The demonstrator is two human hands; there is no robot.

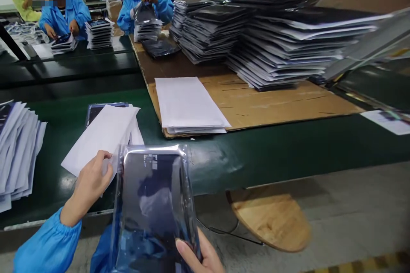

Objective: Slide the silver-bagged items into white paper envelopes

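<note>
My right hand [201, 254] grips the lower right edge of a flat, dark, glossy screen panel [150, 204] in a clear plastic sleeve. The panel is tilted up in front of me at the table's near edge. My left hand [92, 183], with its fingers curled, holds the lower edge of a sheet of white paper [102, 136] just left of the panel. Under that sheet lies more paper, and the top of another dark sleeved panel [96, 111] shows behind it.
A stack of panels and paper [19, 153] stands at far left. White sheets [190, 102] lie on cardboard [272, 102], with tall panel stacks [288, 47] behind. Co-workers in blue [145, 4] handle panels across the green table [256, 149]. A wooden stool [272, 222] stands below right.
</note>
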